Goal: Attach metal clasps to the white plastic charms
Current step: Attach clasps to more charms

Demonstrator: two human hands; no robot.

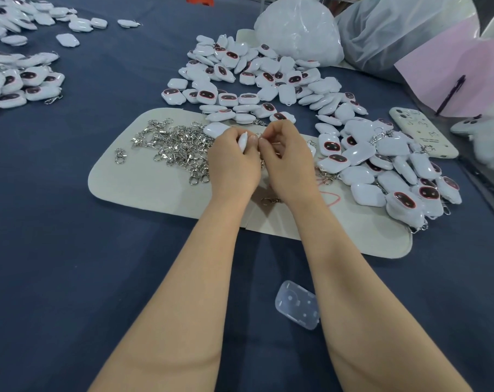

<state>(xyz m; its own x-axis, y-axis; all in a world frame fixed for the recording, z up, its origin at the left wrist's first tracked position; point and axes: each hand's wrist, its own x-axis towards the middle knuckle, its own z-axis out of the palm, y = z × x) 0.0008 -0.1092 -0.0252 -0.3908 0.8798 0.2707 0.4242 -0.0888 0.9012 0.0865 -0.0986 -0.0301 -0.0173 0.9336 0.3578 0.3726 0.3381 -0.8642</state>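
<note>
My left hand [234, 159] pinches a white plastic charm [243, 140] edge-on above a beige mat [143, 179]. My right hand [286, 157] meets it fingertip to fingertip and pinches something small at the charm's top; a metal clasp hangs below it, mostly hidden. A heap of loose metal clasps [175, 145] lies on the mat just left of my hands. One clasp [271, 200] lies between my wrists. A pile of white charms with dark oval faces [257, 80] spreads behind the mat. Charms with clasps on them [395, 179] are heaped at the right.
More charms [19, 80] lie at the far left on the blue cloth. A clear plastic case [296, 305] sits near my right forearm. A phone [422, 132], white plastic bags [299, 29] and pink paper [463, 77] stand at the back right.
</note>
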